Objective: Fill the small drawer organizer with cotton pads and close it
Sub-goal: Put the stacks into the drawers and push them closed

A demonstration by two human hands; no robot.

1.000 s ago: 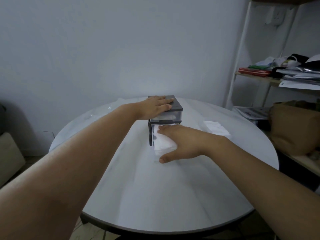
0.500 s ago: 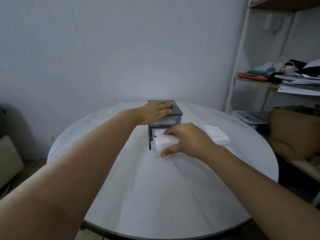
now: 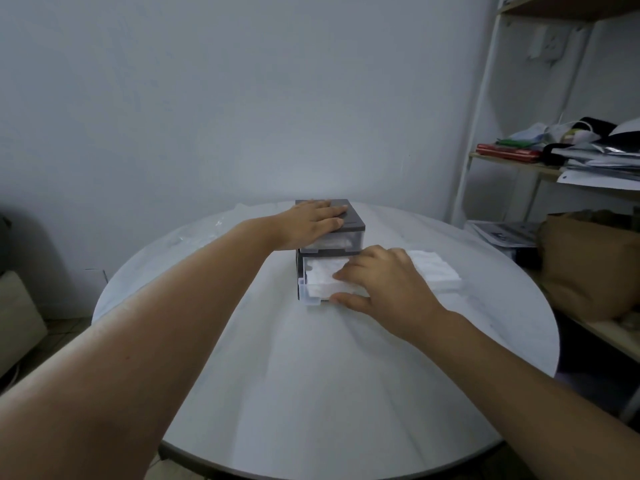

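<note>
Two hands on it: left hand (image 3: 311,221) is flat, fingers straight, pressing on the dark top of the organizer (image 3: 354,216) to pin it. Right hand (image 3: 384,282) has its fingers bent down onto the pads (image 3: 320,276) in the lower drawer (image 3: 304,292), thumb along the drawer's front wall, so it pinches that front edge with pads under the fingertips. Drawer is out partway toward the camera. Pads sit about at rim level, can't tell exactly. Upper drawer (image 3: 334,242) is in, something white inside. Organizer is mid-table (image 3: 311,393), with a spare stack (image 3: 438,271) of pads just beside it on the right, behind the right hand. Handling guess: organizer is light plastic and will likely skate on the smooth top, so it needs the top pressed. Pads are soft, light and springy, and will probably puff up and snag the frame unless flattened. Drawer walls look thin and clear, stiff enough to push. Take it at the middle of the front wall and push straight, or it may rack. Cluttered shelf (image 3: 519,161) far right, not relevant.
</note>
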